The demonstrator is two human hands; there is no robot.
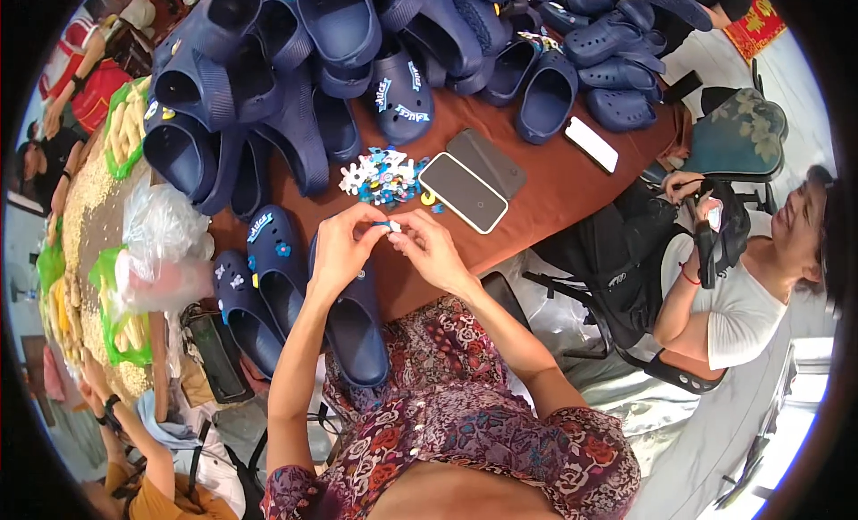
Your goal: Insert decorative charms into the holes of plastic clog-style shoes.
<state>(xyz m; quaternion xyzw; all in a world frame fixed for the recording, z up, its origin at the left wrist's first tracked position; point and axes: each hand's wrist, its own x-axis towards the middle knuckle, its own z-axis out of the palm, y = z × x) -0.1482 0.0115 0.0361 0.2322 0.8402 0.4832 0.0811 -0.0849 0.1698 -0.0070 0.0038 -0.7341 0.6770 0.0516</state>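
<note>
Between the fingertips of my left hand [344,245] and my right hand [431,250] is a small blue-and-white shoe charm [393,226]. Both hands are closed in a pinch on it, above the table edge. Just beyond them lies a loose pile of small white, blue and dark charms [386,175]. Under my left forearm a navy clog [357,328] lies at the table's near edge, partly hidden by the arm. Left of it rest a clog with blue and white charms [275,256] and another clog with white charms [239,297].
A large heap of navy clogs [340,29] covers the far side of the brown cloth [572,185]. Phones [465,191] [592,145] lie to the right. Plastic bags [165,234] stand at the left, where other people work. A person [742,270] sits at the right beside a black bag [626,261].
</note>
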